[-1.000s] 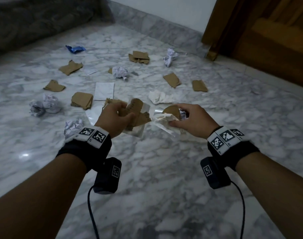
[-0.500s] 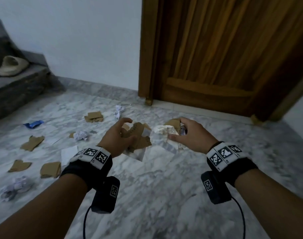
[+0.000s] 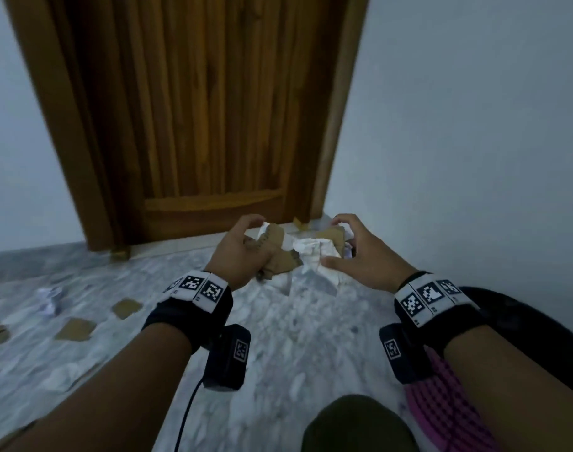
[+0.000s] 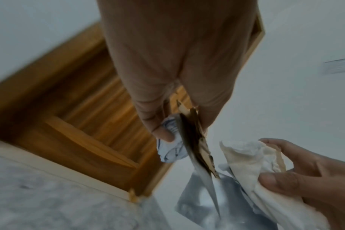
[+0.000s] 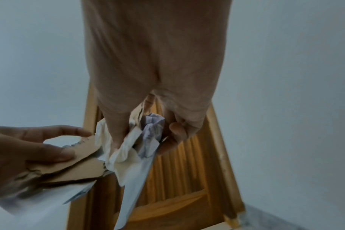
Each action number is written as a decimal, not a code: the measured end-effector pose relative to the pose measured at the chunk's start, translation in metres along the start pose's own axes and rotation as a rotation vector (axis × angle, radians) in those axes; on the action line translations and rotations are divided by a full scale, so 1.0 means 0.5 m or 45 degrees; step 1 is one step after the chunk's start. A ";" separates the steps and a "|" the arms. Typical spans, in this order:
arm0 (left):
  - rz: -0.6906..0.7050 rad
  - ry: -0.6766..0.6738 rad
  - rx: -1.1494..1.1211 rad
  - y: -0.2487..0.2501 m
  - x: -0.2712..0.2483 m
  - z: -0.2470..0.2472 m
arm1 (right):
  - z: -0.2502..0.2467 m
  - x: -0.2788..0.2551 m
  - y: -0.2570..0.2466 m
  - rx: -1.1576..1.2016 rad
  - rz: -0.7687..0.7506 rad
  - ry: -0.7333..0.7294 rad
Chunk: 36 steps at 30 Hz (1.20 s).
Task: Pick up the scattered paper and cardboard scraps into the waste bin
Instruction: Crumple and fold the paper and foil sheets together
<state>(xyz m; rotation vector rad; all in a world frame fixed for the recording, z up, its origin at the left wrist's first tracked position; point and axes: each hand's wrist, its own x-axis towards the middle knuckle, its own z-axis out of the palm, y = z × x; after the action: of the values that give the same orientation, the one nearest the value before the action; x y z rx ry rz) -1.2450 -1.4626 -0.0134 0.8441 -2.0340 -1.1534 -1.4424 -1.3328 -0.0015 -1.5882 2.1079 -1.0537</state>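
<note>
My left hand point(image 3: 250, 234) grips torn brown cardboard scraps point(image 3: 275, 252) together with a small crumpled paper ball point(image 4: 170, 147) and a flat white sheet point(image 4: 199, 207) that hangs below. My right hand point(image 3: 335, 243) grips a wad of crumpled white paper point(image 3: 311, 252), a cardboard piece point(image 3: 332, 238) and a ball of lined paper point(image 5: 152, 130). Both hands are held close together in the air before the door. A pink latticed waste bin point(image 3: 448, 415) with a black liner point(image 3: 526, 337) shows at the lower right, under my right forearm.
More cardboard scraps point(image 3: 75, 329) and crumpled paper point(image 3: 50, 300) lie on the marble floor point(image 3: 294, 337) at the left. A wooden door point(image 3: 206, 109) and a white wall point(image 3: 474, 141) stand ahead. A dark rounded shape point(image 3: 353, 425), perhaps my knee, sits at the bottom.
The view has swung right and up, from the littered floor to the door and wall. Both hands kept their scraps, rose and came closer together. The bin has come into view.
</note>
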 end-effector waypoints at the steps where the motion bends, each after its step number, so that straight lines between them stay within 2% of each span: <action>1: 0.017 -0.053 -0.029 0.018 0.001 0.033 | -0.028 -0.029 0.013 0.003 0.035 0.037; 7: 0.087 -0.324 -0.201 0.101 -0.001 0.239 | -0.155 -0.193 0.108 -0.055 0.249 0.242; 13: 0.160 -0.521 -0.267 0.168 -0.010 0.435 | -0.250 -0.323 0.216 -0.170 0.500 0.365; 19: 0.229 -0.660 -0.261 0.201 0.023 0.625 | -0.333 -0.375 0.347 -0.188 0.656 0.456; 24: 0.238 -0.760 -0.200 0.187 0.062 0.784 | -0.376 -0.393 0.462 -0.228 0.809 0.431; 29: 0.388 -0.806 0.034 0.159 0.076 0.884 | -0.393 -0.404 0.544 -0.270 0.969 0.377; 32: 0.368 -0.934 0.212 0.127 0.084 0.920 | -0.400 -0.405 0.573 -0.266 1.039 0.376; 36: 0.439 -1.094 0.536 0.090 0.088 0.938 | -0.406 -0.399 0.595 -0.262 1.056 0.391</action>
<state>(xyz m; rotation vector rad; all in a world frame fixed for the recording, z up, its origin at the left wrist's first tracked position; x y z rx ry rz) -1.6468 -1.2568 -0.1545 0.1195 -3.0442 -0.9824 -1.7087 -1.0377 -0.1085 -0.4778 2.7481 -0.8158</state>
